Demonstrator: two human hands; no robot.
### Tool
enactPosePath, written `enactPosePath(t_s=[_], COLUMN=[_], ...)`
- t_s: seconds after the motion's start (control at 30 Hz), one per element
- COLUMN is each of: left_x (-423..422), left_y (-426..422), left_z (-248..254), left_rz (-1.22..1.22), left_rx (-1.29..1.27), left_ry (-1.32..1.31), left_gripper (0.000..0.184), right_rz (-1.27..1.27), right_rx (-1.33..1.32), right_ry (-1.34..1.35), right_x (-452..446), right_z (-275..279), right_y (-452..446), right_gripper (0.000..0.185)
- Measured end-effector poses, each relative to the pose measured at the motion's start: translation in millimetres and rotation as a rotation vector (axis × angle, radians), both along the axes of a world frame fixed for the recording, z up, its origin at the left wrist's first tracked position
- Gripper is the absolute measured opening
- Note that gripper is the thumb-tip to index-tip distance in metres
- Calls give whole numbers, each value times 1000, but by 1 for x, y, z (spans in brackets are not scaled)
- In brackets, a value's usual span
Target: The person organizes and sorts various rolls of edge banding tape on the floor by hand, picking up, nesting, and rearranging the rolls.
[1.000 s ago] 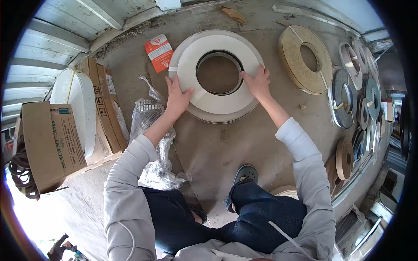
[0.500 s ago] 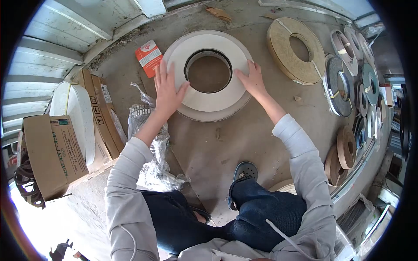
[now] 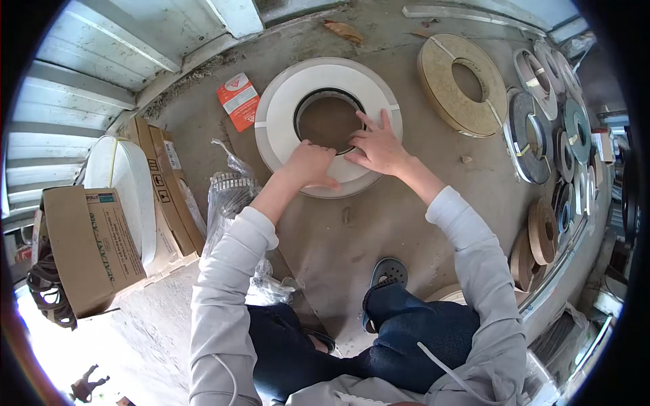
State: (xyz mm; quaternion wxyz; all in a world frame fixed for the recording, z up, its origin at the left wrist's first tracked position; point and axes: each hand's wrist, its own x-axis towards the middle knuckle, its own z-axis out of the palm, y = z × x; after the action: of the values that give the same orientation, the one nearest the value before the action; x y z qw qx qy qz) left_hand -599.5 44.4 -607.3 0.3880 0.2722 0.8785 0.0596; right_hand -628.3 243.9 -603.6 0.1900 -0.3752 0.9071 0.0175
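1. White roll (image 3: 279, 128): lies flat on the concrete floor (image 3: 413, 216), upper centre of the frame; round, with a dark-edged open core.
2. Left hand (image 3: 310, 166): on the roll's lower part, fingers bent at the core's near edge, thumb pointing toward the roll's outer rim. Whether it grips cannot be determined.
3. Right hand (image 3: 380, 149): on the lower right of the roll, two fingers spread over the face, the others bent toward the core's edge. Grip likewise cannot be confirmed.
4. Red-and-white card (image 3: 238, 101): on the floor, just beside the roll at its upper left.
5. Clear plastic wrapping (image 3: 229, 193): crumpled, left of centre, partly hidden by the left sleeve (image 3: 233, 271).
6. Tan roll (image 3: 435, 71): flat, upper right, bound with pale straps, apart from the white roll.
7. Brown rolls (image 3: 542, 231): right side, below a cluster of smaller rolls of assorted colours.
8. Cardboard box (image 3: 95, 247): left side, printed with lettering, near an upright white coil (image 3: 118, 179).
9. Dry leaf (image 3: 344, 31): on the floor, top centre.
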Motion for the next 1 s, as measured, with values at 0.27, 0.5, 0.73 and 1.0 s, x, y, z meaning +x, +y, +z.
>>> enactPosePath(t_s=[0.27, 0.5, 0.73, 1.0], left_x=[-17, -6, 47, 140], left_y=[-71, -106, -97, 2], left_z=[-41, -61, 20, 81], left_rz=[1126, 1433, 1211, 157], left_rx=[408, 1109, 729, 380], left_ry=[759, -236, 341, 152], left_gripper=[77, 62, 76, 67], right_rz=[-1301, -1321, -1302, -2074], right_rx=[-1328, -1344, -1041, -714], right_ry=[-513, -361, -530, 713], right_x=[-21, 25, 134, 392], right_z=[-75, -70, -42, -9], right_y=[75, 65, 163, 343], right_gripper=[42, 50, 32, 22])
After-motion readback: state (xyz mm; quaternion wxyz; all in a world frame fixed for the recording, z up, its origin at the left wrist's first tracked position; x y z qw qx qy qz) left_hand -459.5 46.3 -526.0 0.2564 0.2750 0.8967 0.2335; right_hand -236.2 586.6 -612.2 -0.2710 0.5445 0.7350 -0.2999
